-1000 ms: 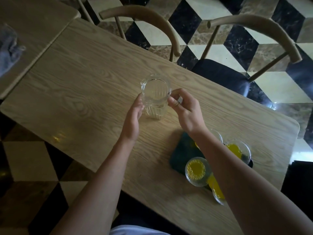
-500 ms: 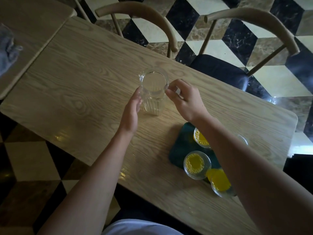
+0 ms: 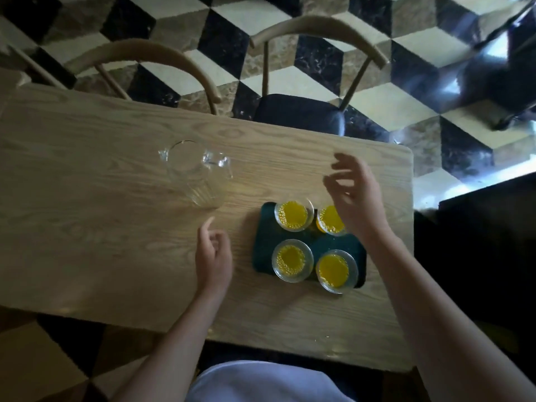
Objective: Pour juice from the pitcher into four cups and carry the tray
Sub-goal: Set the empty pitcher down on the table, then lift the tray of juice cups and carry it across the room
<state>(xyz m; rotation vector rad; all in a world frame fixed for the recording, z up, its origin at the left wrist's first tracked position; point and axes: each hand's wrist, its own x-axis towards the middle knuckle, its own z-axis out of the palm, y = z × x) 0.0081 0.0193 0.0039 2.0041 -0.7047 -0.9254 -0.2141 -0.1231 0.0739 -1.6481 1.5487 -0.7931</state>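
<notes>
An empty clear glass pitcher stands upright on the wooden table, with no hand on it. To its right lies a dark green tray carrying several clear cups of yellow juice, such as the near-left cup and the far-left cup. My left hand hovers just left of the tray, fingers loosely curled and holding nothing. My right hand floats over the tray's far right corner, fingers spread and empty, partly covering the far-right cup.
Two wooden chairs with curved backs stand at the table's far side; one has a dark seat. The floor is patterned in black, white and brown tiles. The table's right edge runs close beside the tray.
Both hands have let go of the pitcher and moved right and nearer, toward the tray. The camera view has swung right, so the tray now lies near the centre.
</notes>
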